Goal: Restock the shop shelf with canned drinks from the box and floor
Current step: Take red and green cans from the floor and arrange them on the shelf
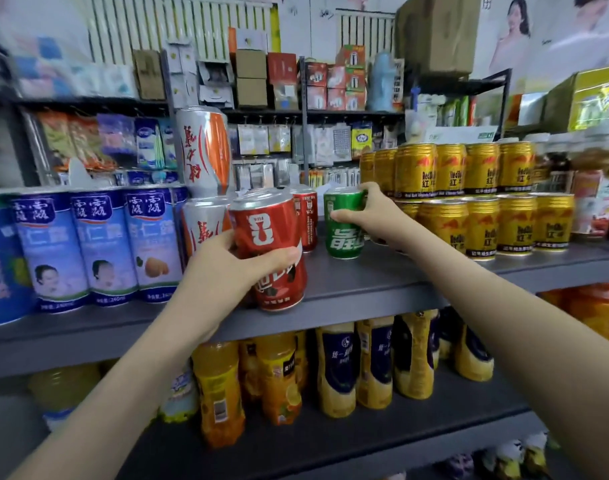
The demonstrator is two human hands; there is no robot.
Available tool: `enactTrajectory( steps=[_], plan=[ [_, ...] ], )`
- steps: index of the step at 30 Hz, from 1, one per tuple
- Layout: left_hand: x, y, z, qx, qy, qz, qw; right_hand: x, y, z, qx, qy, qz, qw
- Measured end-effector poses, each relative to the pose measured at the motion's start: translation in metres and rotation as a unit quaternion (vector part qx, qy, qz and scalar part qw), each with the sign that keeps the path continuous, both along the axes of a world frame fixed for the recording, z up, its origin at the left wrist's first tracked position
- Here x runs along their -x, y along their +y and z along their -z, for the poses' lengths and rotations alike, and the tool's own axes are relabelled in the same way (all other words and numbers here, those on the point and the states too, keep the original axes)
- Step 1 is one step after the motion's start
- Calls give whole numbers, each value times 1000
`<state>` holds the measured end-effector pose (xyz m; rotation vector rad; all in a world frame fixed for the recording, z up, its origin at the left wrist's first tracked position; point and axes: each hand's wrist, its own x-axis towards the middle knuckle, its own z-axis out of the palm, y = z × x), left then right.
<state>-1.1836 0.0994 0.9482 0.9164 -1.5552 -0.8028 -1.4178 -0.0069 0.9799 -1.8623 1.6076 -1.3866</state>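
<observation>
Head view: left hand [227, 268] grips a red can [272, 251], thumb across the front, fingers wrapped round the far side. Can sits at the front edge of the shelf [365, 282], leaning a bit; can't tell if its base is fully down. Right hand [369, 216] holds a green can [343, 226] round its upper part, thumb on the near side. That can stands upright further back on the same shelf, btwn a second red can [305, 220] and the gold cans [469, 202], which are stacked two high.

Step, as I read it: placing both cans in the gap in the row. Next move prob calls for sliding the red one back behind the edge, squaring it upright next to its matches, then letting go w/o knocking the neighbours. The green one needs care near the gold stack.

Further out: white-and-orange cans [202, 150] stacked left of the red ones, blue-and-white cans [105, 244] beyond, juice bottles [279, 375] on the shelf below.

Hidden/unclear: box and floor out of frame, so remaining stock unknown. Right-hand fingers are behind the green can. Edges of frame blurred; bkgd packs unreadable.
</observation>
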Motion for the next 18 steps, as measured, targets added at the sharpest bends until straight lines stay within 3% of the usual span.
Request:
enactTrajectory(
  steps=[3,5,7,18],
  plan=[
    [9,-6,0,5,-9,-28,1000,3,-24,-6,49,157,14,986],
    [17,-9,0,7,-13,-49,999,5,-38,-9,106,299,43,947],
    [23,-12,0,10,-17,-69,997,6,-52,-11,123,378,56,916],
    [39,-16,-7,8,-31,-112,993,14,-90,-12,80,340,41,936]
  ],
)
